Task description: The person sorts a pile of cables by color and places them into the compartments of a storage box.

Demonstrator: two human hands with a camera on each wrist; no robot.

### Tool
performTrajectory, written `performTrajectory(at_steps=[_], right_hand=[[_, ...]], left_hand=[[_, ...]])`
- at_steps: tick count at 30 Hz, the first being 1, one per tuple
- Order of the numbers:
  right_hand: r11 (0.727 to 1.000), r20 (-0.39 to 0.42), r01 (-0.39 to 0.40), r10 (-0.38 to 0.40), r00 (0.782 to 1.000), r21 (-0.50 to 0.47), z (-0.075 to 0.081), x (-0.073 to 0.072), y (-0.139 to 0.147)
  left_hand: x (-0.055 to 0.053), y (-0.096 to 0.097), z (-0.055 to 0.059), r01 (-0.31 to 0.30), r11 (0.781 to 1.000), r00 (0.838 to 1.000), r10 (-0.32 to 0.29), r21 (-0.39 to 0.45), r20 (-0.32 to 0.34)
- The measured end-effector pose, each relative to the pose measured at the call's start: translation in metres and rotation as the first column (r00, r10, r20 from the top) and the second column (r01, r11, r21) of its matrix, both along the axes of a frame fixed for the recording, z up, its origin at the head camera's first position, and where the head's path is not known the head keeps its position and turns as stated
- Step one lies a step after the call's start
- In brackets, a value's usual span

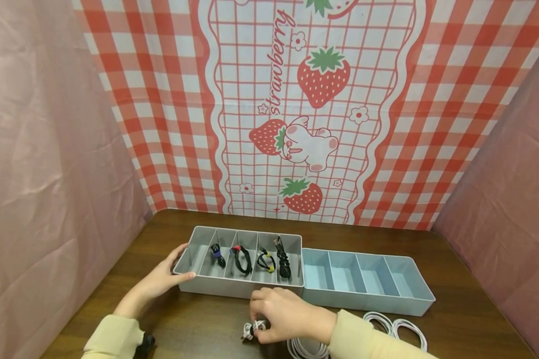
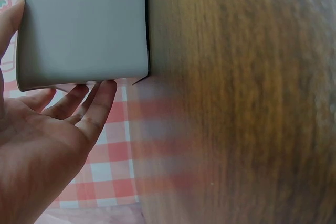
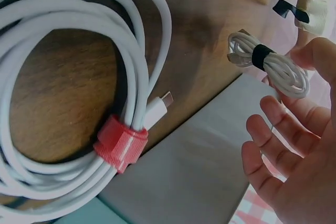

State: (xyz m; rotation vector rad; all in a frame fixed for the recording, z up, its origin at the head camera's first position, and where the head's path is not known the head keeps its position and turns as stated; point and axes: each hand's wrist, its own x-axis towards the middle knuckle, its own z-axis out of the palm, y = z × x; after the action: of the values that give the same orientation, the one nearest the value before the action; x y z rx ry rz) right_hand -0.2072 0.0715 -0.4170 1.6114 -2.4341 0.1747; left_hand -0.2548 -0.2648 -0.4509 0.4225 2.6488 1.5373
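Note:
My left hand (image 1: 163, 274) is at the left end of a grey divided box (image 1: 224, 287), thumb along the front rim. In the left wrist view its fingertips (image 2: 106, 88) touch the end wall. My right hand (image 1: 283, 311) pinches a small bundled white cable (image 3: 286, 74) with a black tie (image 3: 260, 56), low over the table before the box. Inside the grey box lie several black cables: one with a purple tie (image 1: 216, 252), one with a red tie (image 1: 237, 248), one with yellow ties (image 1: 270, 269), and a longer bundle (image 1: 284, 267).
A light blue divided box (image 1: 373, 302) stands against the grey box's right end. Coiled white cables lie in front, partly behind my right forearm. Close up in the right wrist view, a white coil (image 3: 137, 77) wears a red strap (image 3: 121, 142). A strawberry-print cloth (image 1: 314, 144) hangs behind.

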Motion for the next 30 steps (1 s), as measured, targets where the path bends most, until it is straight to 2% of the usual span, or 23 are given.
performTrajectory(at_steps=[7, 19, 27, 30], right_hand=[[1.000, -0.003, 0.003, -0.003, 1.000, 0.020, 0.008, 0.003, 0.011], [1.000, -0.001, 0.012, -0.012, 1.000, -0.009, 0.025, 0.002, 0.027], [0.999, 0.018, 0.016, -0.015, 1.000, -0.048, 0.040, 0.001, 0.038], [0.998, 0.029, 0.022, -0.020, 0.999, -0.058, 0.045, 0.000, 0.043]], left_hand=[[0.000, 0.002, 0.001, 0.005, 1.000, 1.000, -0.005, -0.007, -0.008], [0.002, 0.001, 0.001, 0.001, 1.000, 1.000, -0.001, 0.008, 0.002], [0.003, 0.002, 0.001, -0.025, 1.000, 1.000, 0.025, 0.000, 0.002], [0.005, 0.004, 0.002, -0.040, 0.999, 0.999, 0.040, -0.028, 0.001]])
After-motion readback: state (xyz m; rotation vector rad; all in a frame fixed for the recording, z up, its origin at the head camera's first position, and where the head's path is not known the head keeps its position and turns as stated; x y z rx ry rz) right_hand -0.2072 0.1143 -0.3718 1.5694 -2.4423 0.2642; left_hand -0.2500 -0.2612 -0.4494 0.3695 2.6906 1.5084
